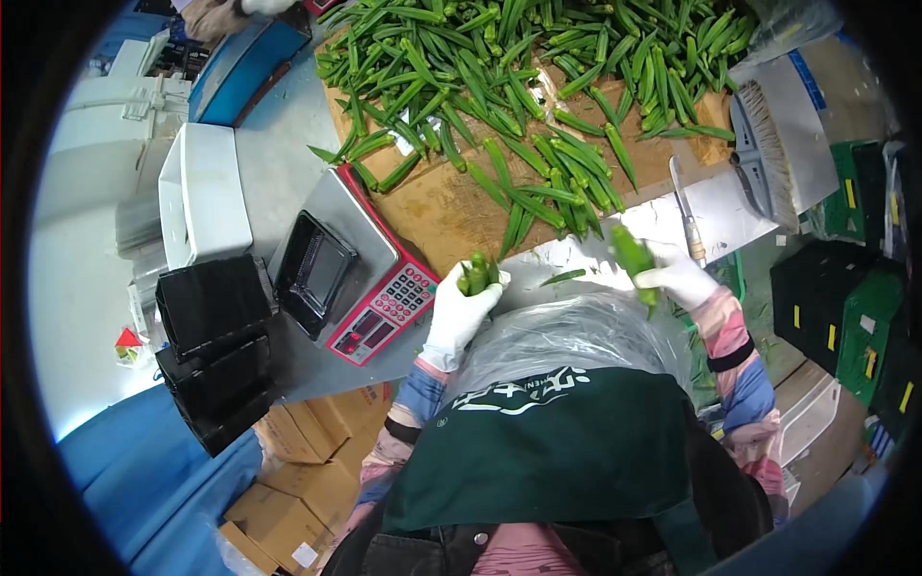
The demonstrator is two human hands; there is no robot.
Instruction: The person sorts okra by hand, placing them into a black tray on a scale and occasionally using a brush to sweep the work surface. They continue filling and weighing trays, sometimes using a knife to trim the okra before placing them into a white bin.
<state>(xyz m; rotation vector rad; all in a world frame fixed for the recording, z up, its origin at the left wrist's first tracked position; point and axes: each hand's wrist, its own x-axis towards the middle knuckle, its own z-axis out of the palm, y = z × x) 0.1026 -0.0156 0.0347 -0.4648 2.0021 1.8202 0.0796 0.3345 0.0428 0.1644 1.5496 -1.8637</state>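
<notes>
My left hand (461,309), in a white glove, is closed round a small bunch of okra (478,275) just right of the red scale's keypad. On the right, my right hand (680,276), also gloved, grips more okra (632,261) near the table's front edge. Beyond both hands a large heap of okra (461,67) covers much of the brown cardboard (432,216). A black tray (312,274) rests on the plate of the red scale (370,322), left of my left hand. One loose pod (563,277) lies between my hands.
A knife (688,216) lies beyond my right hand, with a brush (764,154) farther right. Stacked black trays (211,307) and a white bin (204,192) stand left of the scale. Green crates (855,336) are at the right. Another person's hand (213,17) shows at the upper left.
</notes>
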